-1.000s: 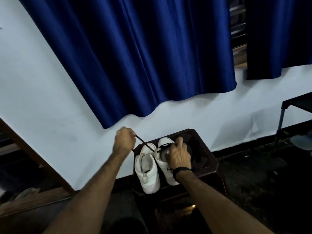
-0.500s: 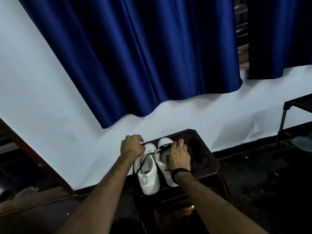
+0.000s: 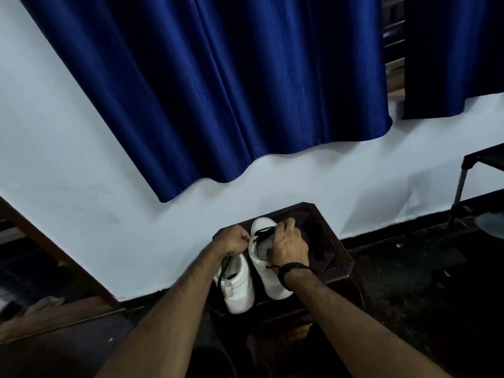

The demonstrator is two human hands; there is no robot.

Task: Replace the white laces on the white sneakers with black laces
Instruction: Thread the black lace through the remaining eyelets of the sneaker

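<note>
1. Lower centre of the frame: two white sneakers (image 3: 252, 271) stand side by side on a dark stool (image 3: 334, 257)
2. The left hand (image 3: 234, 242) is curled around a black lace (image 3: 224, 271); the right hand (image 3: 288, 245) grips the right-hand sneaker
3. The lace looks soft, light and slippery (best pinched near its tip)
4. Count: two sneakers, one lace end trailing, no white laces visible

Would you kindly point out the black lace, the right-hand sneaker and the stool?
black lace (image 3: 262, 233), head view, strand crossing the eyelets.
right-hand sneaker (image 3: 275, 283), head view, heel side.
stool (image 3: 334, 259), head view, bare top.
</note>
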